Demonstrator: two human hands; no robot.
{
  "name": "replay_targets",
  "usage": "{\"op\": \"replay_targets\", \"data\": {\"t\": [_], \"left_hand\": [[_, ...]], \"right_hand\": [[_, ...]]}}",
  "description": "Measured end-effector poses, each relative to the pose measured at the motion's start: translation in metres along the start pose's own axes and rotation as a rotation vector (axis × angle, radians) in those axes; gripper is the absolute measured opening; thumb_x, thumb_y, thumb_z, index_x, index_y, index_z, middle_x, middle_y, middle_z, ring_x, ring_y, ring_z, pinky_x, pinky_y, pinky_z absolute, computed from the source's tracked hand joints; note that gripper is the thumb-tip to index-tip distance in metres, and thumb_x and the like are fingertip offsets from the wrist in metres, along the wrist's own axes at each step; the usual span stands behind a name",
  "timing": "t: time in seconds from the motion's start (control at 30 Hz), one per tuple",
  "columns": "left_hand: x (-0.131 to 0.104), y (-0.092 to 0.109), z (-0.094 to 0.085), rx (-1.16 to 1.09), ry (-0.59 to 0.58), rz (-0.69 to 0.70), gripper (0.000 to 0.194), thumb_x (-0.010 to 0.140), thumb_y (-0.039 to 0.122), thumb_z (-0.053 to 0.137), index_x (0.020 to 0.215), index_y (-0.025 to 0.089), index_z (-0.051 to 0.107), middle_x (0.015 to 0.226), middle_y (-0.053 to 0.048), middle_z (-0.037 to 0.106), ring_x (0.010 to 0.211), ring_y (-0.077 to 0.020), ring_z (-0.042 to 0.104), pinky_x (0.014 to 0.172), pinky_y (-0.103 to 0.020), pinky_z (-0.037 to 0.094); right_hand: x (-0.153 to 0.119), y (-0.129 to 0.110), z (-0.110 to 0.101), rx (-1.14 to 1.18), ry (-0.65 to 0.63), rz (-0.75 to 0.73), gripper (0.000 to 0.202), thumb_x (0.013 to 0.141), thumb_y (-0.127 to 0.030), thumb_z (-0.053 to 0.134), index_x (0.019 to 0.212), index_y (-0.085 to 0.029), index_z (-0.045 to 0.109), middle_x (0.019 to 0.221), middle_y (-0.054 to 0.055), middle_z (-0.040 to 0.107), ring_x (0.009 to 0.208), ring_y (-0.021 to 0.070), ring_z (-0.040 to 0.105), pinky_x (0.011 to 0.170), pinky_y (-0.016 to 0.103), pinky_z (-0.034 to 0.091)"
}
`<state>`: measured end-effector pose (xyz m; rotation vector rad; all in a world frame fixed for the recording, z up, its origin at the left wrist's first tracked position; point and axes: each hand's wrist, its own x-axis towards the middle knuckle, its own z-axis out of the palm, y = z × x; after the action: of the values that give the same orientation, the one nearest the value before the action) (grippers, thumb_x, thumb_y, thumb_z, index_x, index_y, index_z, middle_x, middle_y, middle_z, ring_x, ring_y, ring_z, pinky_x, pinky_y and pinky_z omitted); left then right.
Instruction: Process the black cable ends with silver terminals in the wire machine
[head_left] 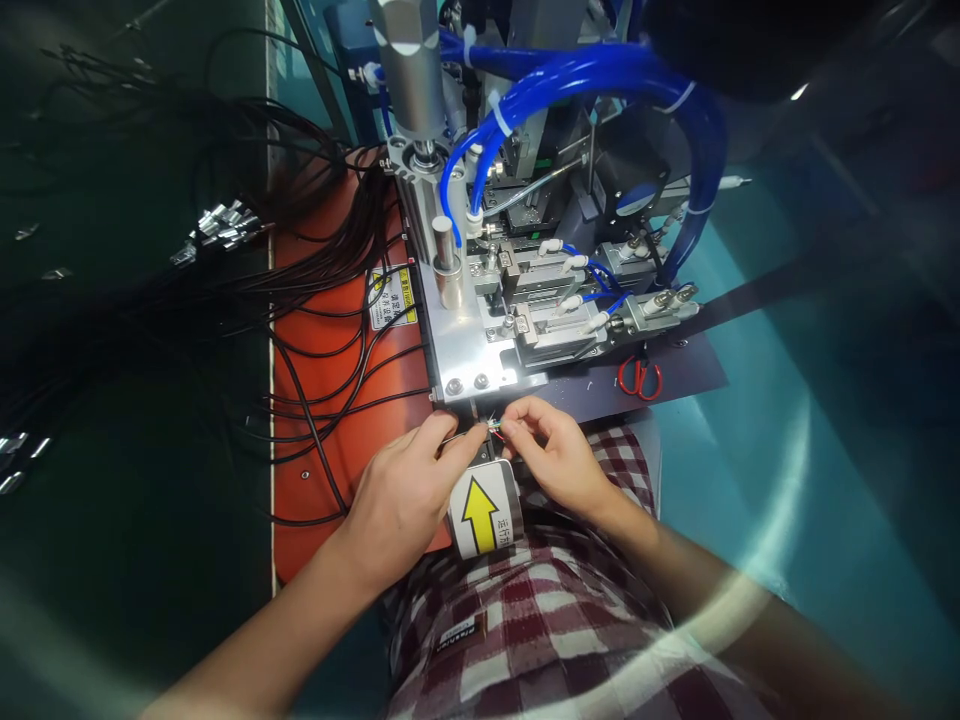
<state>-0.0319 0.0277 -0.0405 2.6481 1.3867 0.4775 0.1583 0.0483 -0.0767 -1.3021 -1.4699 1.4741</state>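
My left hand (pixel 405 490) is closed, thumb and forefinger pinching the end of a black cable that is mostly hidden by the fingers. Thin coloured wires (pixel 492 425) fan out from that end, some white, green and red. Facing it, my right hand (pixel 555 455) pinches the tips of these wires between thumb and forefinger. Both hands meet just in front of the metal plate (pixel 469 350) of a machine. Below the fingers is a white label (pixel 484 510) with a yellow arrow on a narrow block.
Many black cables (pixel 330 280) lie across the orange board (pixel 322 490) at left, some with shiny silver ends (pixel 221 230). Blue air hoses (pixel 600 75) arch over the machine's metal clamps (pixel 559 335). Red-handled scissors (pixel 640 380) rest on a dark surface at right.
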Motion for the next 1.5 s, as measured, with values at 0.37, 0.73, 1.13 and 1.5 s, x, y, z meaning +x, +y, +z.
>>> {"op": "replay_targets", "data": {"t": [0.37,0.73,1.13,1.5], "left_hand": [[-0.001,-0.001,0.0,-0.001,-0.008,-0.003,0.033,0.091,0.012,0.041,0.117,0.014,0.06,0.088,-0.007,0.058,0.07,-0.0173,0.059,0.056,-0.027,0.05],[-0.002,0.0,0.0,-0.01,-0.001,-0.003,0.032,0.091,0.013,0.042,0.117,0.013,0.061,0.087,-0.008,0.057,0.07,-0.0183,0.059,0.057,-0.028,0.049],[-0.001,0.0,0.001,0.001,0.012,0.005,0.032,0.092,0.014,0.04,0.117,0.013,0.061,0.086,-0.007,0.057,0.068,-0.0183,0.059,0.055,-0.028,0.048],[-0.001,-0.002,0.002,-0.02,0.018,0.008,0.031,0.091,0.012,0.042,0.116,0.013,0.061,0.087,-0.007,0.056,0.069,-0.0185,0.059,0.056,-0.028,0.049]], "right_hand": [[0.001,-0.006,0.003,0.176,0.0,0.157,0.017,0.082,-0.035,0.059,0.076,-0.02,0.054,0.059,-0.003,0.056,0.055,0.0142,0.058,0.055,0.027,0.045],[0.0,-0.004,0.003,0.053,0.039,0.036,0.009,0.084,-0.025,0.056,0.078,-0.02,0.053,0.058,-0.003,0.054,0.053,0.0121,0.051,0.053,0.025,0.041],[0.002,-0.007,-0.001,0.047,-0.006,0.124,0.01,0.083,-0.025,0.056,0.077,-0.019,0.054,0.057,-0.005,0.052,0.052,0.0102,0.047,0.05,0.023,0.037],[0.004,-0.013,-0.003,-0.023,0.029,0.092,0.009,0.081,-0.026,0.058,0.081,-0.017,0.058,0.063,-0.002,0.056,0.057,0.0125,0.054,0.056,0.026,0.042]]}}
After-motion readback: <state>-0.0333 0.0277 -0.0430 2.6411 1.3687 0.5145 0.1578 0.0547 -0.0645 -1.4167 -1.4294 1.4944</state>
